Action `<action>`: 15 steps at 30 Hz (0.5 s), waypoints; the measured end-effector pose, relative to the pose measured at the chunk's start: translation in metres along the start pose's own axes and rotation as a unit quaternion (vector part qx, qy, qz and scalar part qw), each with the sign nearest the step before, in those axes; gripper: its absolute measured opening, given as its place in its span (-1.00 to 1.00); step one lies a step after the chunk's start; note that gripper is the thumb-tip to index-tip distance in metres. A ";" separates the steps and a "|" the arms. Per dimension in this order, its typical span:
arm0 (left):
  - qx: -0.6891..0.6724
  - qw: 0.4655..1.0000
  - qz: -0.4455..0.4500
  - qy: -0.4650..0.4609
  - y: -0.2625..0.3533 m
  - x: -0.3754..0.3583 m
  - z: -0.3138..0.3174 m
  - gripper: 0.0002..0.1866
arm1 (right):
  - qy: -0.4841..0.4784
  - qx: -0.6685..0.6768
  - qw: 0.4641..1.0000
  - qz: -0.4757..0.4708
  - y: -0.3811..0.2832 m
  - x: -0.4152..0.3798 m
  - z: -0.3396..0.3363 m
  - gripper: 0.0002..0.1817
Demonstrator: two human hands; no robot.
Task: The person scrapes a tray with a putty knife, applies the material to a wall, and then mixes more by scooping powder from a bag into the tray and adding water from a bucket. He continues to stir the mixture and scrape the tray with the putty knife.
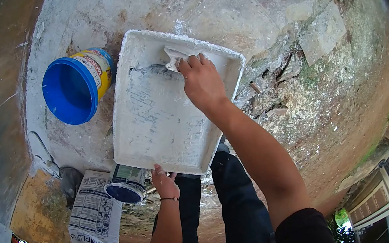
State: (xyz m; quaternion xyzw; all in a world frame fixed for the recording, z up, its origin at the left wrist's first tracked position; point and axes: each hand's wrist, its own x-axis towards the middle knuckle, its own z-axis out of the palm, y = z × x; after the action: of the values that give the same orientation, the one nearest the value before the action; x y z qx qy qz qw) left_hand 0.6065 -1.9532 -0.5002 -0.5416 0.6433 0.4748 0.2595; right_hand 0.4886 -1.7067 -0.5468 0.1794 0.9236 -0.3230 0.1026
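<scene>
A white, paint-coated tray (155, 116) lies on the stained concrete ground. My right hand (202, 80) reaches to the tray's far end and grips a small white paint-covered tool (174, 56), pressed against the tray's inside. My left hand (163, 182) holds the tray's near rim, fingers curled over the edge. What kind of tool it is cannot be told under the paint.
A blue bucket (72, 87) with a yellow label lies on its side left of the tray. A small can with a dark blue lid (125, 186) and a white printed sack (94, 217) sit near the tray's front-left corner. Broken rubble (281, 69) lies to the right. My dark-trousered legs (236, 212) are below.
</scene>
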 end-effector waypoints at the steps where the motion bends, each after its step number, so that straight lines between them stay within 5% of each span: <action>1: -0.007 1.000 0.005 0.004 -0.002 0.001 -0.001 -0.59 | -0.001 -0.001 1.000 -0.002 0.003 0.001 0.002 -0.76; 3: -0.015 1.000 0.010 0.007 -0.004 0.002 -0.003 -0.60 | -0.020 -0.078 0.997 -0.014 0.012 0.002 0.013 -0.77; 15: -0.017 0.998 0.007 -0.061 -0.006 0.007 -0.010 -0.56 | -0.012 -0.058 0.996 -0.062 -0.003 -0.022 0.043 -0.78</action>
State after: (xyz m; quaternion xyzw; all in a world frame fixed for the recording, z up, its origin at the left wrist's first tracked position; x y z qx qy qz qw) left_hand 0.6120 -1.9651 -0.5035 -0.5117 0.6220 0.5192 0.2857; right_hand 0.5111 -1.7421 -0.5714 0.1122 0.9486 -0.2770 0.1037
